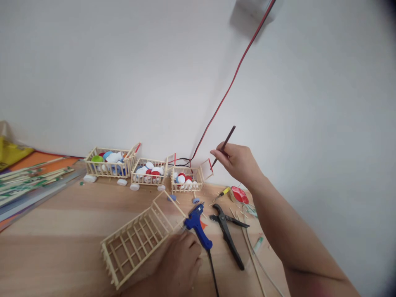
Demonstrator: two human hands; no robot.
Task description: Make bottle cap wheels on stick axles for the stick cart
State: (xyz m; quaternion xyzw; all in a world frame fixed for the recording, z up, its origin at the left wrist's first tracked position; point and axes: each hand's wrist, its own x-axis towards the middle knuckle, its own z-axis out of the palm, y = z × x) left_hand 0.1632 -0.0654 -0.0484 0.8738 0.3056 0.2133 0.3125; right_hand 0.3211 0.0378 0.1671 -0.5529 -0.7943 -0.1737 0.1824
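Right hand: your right hand [239,163], raised in front of the wall [324,123], thumb and fingers pinched round a slim dark rod [229,136], probably a brush; its lower end is at the red crossbar [211,164] of a small stick cart, contact too fine to confirm

Left hand: your left hand [179,260], well apart from the right, low over the tabletop [77,222], fingers bent, just beside a blue glue gun [199,227]; whether it grips anything you cannot tell from this view

Small stick cart [187,190]: rightmost of three by the wall, filled with white, red and blue caps, raised handle ending in that crossbar. Judged light and stiff, yet brittle at the joints; steady it by the basket's long rails, not by the thin handle

Slim dark rod, handling: judged very light and rigid; best held lightly, as your pinch does, around its middle

Larger stick frame [128,253]: tilted across your view beside the left hand, no wheels visible. Judged light and easily cracked; lift by both long sides

Also present: black cutter [227,235] right of the glue gun; dish with red inside [239,194] beyond it
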